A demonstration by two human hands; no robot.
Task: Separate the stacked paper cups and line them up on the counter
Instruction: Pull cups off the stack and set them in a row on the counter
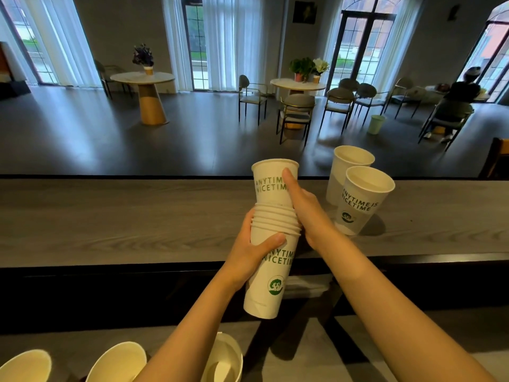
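Observation:
I hold a stack of white paper cups (268, 282) with green lettering in the air over the near edge of the grey wooden counter (124, 216). My left hand (254, 248) wraps the stack just below its several nested rims. My right hand (301, 205) grips the top cup (271, 183), which is raised partly out of the stack, my thumb lying along its side. Two separate cups stand upright on the counter to the right, one in front (363, 201) and one behind it (345, 172), nearly touching.
Three more open cups sit at the bottom left on a lower surface: (26, 366), (118, 362), (224, 359). Beyond the counter lies a room with round tables (143, 78), chairs (296, 114), a pale bin (376, 124) and a seated person (458, 97).

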